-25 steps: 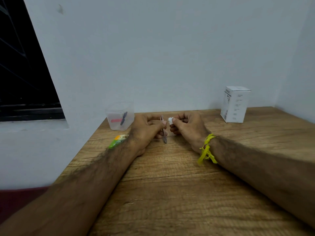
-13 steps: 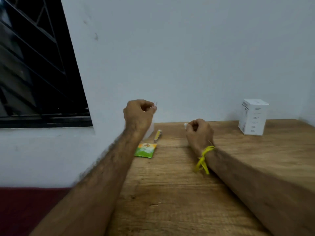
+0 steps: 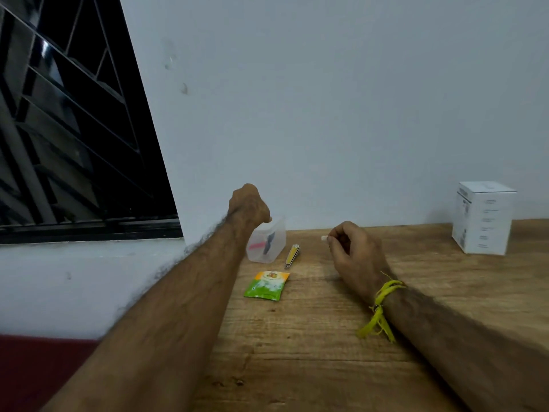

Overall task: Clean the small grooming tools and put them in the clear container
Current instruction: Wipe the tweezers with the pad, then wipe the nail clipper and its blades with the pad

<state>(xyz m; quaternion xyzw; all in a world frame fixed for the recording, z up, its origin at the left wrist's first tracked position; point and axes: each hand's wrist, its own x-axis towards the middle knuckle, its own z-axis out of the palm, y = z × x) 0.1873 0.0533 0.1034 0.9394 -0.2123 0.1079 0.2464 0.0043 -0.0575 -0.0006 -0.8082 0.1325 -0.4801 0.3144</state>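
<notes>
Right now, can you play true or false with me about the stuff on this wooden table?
1. The yellow-handled metal nail clipper lies inside the clear plastic container. False: it lies on the wooden table beside the container.
2. The right hand pinches a small white wad. True.
3. The green and orange sachet lies nearer the person than the clipper. True.
4. The white cardboard box lies flat on its side. False: it stands upright by the wall.
5. The left hand rests flat on the table. False: it is raised over the container.
</notes>
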